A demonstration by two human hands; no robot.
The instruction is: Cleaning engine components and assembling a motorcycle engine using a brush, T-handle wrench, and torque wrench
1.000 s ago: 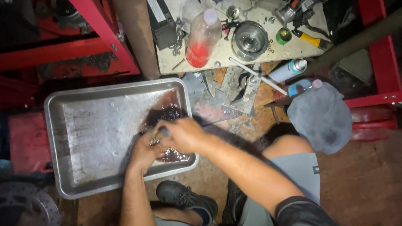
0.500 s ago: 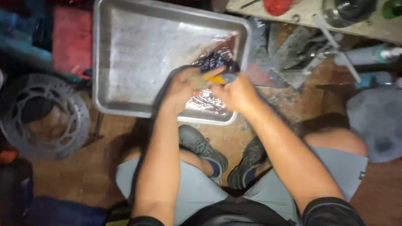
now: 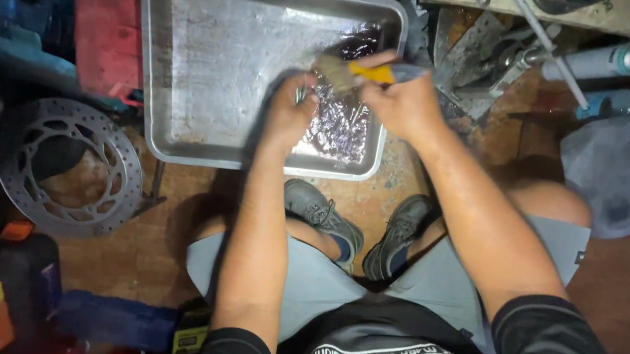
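Closer now than half a second ago, the view has pulled in on the metal tray on the floor, with a brake disc left of it. Over the tray's right end — above dark oily liquid — the right hand grasps a yellow-handled brush. The left hand pinches something small; what it is I cannot tell.

Silver metal tray with a dark glossy puddle; yellow-handled brush; grey shoes; grey perforated brake disc
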